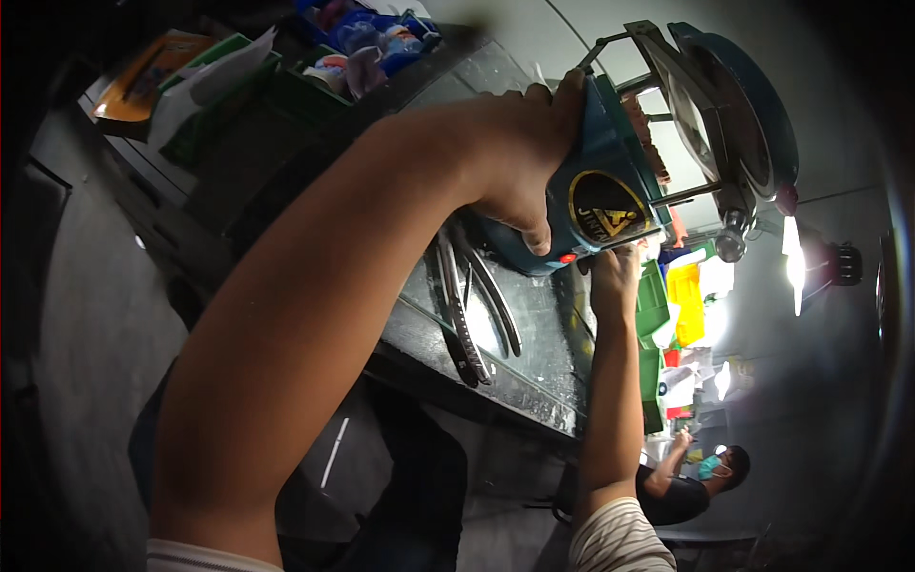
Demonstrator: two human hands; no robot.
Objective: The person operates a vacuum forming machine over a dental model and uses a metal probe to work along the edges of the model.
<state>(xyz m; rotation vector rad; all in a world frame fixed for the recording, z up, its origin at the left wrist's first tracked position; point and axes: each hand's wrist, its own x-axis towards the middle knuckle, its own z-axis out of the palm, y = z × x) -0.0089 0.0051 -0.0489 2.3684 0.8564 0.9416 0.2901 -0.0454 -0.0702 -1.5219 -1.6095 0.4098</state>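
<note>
A blue-green bench vacuum former with a round dark badge stands on the glass-topped bench. Metal posts and an open ring frame rise from it, under a round domed head. My left hand grips the body, fingers bent over its far edge and thumb pressed against its side. Close to a red button, my right hand is closed at the machine's other edge; its fingertips are hidden behind the body. Pinkish rough material shows between the posts.
Two dark curved metal arms lie beside the machine. Green bins and a yellow bin line the bench beyond my right hand. Blue bins with bagged items stand at upper left. A masked person sits at lower right.
</note>
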